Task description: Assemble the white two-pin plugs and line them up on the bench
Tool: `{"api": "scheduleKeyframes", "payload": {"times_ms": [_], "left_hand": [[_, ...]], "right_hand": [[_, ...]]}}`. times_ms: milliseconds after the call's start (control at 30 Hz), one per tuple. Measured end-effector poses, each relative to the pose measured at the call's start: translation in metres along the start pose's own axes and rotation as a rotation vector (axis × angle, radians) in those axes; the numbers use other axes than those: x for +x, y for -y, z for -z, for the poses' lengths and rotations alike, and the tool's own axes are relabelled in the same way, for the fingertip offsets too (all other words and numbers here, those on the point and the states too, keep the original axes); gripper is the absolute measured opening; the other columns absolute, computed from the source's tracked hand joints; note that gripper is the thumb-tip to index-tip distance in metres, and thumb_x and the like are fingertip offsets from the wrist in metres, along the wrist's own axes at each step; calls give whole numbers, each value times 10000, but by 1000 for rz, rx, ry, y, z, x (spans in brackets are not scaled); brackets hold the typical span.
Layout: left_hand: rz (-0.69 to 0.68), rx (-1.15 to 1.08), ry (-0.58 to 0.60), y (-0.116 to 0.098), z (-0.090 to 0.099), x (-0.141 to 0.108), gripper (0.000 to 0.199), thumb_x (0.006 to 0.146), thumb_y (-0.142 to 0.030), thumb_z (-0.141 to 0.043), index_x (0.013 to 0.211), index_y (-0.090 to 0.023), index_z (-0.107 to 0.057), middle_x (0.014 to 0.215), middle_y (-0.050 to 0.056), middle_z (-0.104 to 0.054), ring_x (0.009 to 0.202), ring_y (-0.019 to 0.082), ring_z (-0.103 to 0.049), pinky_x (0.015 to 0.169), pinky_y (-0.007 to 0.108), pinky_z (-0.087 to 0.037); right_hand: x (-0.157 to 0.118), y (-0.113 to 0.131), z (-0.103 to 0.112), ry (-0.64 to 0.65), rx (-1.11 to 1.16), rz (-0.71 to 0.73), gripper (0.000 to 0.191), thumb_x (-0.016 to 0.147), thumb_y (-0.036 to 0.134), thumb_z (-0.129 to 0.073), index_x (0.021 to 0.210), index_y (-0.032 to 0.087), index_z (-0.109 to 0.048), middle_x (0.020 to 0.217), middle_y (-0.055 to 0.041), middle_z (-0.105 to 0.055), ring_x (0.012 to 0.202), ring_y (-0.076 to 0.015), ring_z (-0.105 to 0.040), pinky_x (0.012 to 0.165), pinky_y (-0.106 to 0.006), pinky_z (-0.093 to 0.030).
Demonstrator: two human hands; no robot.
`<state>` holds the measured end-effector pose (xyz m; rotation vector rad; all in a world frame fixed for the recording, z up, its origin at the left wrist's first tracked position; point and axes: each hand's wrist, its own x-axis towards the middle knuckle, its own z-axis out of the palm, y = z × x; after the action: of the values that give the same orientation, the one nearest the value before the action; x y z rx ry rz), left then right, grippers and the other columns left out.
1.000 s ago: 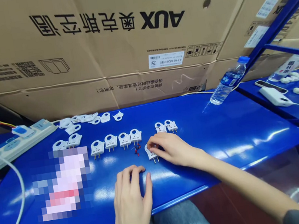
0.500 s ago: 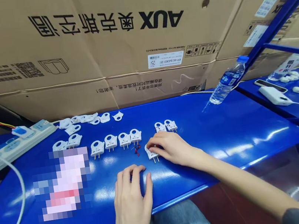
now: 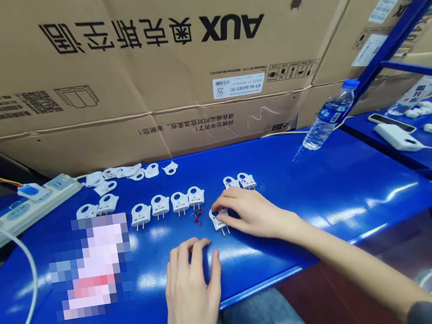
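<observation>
Head view: your right hand (image 3: 254, 213) is on that plug (image 3: 218, 226), can't tell if gripping; left hand (image 3: 191, 282) is loose, so brace with it.

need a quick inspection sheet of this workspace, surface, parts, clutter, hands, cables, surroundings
Surface: blue tabletop, glossy
Parts: white two-pin piece at the right hand; four similar pieces left of it; small red-and-black parts between
Clutter: capped bottle at the back; pixelated item, unidentifiable
Hands: left hand low over the tabletop, nothing seen in it; right hand has fingertips at the two-pin piece, grip unclear
Cables: white cable and power strip, far left
Surroundings: cardboard behind, print inverted
</observation>
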<state>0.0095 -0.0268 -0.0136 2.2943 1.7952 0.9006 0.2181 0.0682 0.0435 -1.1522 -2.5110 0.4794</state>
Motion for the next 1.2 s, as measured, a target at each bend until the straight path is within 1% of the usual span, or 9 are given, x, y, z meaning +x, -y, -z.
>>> {"api": "scheduleKeyframes", "payload": {"times_ms": [100,167,300,400,533,667,833,1033,1200], "left_hand": [[-8,10,1,-1,1,0,219,1014,-398,-535,1167,-266,-616,1112,66,-679,1043,277,-649,828,420,-548],[-12,17,-3,-1,1,0,218,1016,-400,-533,1167,-267,-617,1105,64,-678,1042,275,-648,822,414,-548],[1,11,-12,-3,0,0,223,1018,-414,-530,1163,-270,-622,1100,61,-676,1034,274,-645,820,411,-543],[20,-3,-4,-4,0,0,222,1020,-409,-522,1158,-269,-628,1109,62,-675,1046,275,-639,837,414,-535],[30,-15,-3,-7,1,1,223,1027,-409,-512,1153,-265,-625,1105,62,-670,1047,277,-627,846,423,-525],[38,-23,-5,-7,1,1,222,1031,-405,-503,1157,-264,-619,1111,63,-670,1047,278,-627,858,431,-521],[19,-22,-7,-6,1,1,225,1020,-419,-524,1153,-269,-626,1099,59,-672,1034,277,-635,828,423,-532],[48,-32,-11,-8,2,1,243,1029,-422,-496,1151,-261,-632,1113,72,-673,1054,285,-633,850,438,-529],[28,-20,-2,-4,1,0,221,1015,-411,-524,1153,-275,-629,1108,61,-679,1039,277,-642,827,420,-538]], "right_hand": [[0,0,3,33,11,12,348,984,461,-696,1194,183,-670,1111,-85,-712,1064,-239,-632,902,-359,-495],[0,0,3,48,3,20,423,929,506,-754,1172,171,-670,1096,-89,-715,1049,-249,-631,901,-370,-495],[1,1,1,76,-23,15,331,939,440,-761,1099,164,-673,1056,-80,-716,989,-239,-632,862,-356,-493],[0,3,1,88,-28,11,274,973,390,-723,1123,164,-678,1046,-76,-708,980,-229,-638,852,-343,-493],[-1,5,3,106,-40,14,279,996,372,-692,1190,172,-685,1042,-73,-698,989,-226,-645,848,-332,-495],[-1,5,4,114,-51,14,273,1012,374,-667,1209,186,-696,1036,-69,-690,976,-219,-652,830,-320,-494],[-1,4,2,101,-34,-2,296,1004,368,-681,1249,203,-671,1066,-65,-697,995,-219,-666,832,-314,-497],[-2,3,0,70,-15,-25,242,989,365,-702,1131,177,-647,1049,-63,-697,981,-215,-661,827,-314,-496],[-2,2,-1,75,-67,-13,253,1019,387,-651,1161,177,-651,1050,-71,-678,958,-212,-646,800,-314,-489]]}}
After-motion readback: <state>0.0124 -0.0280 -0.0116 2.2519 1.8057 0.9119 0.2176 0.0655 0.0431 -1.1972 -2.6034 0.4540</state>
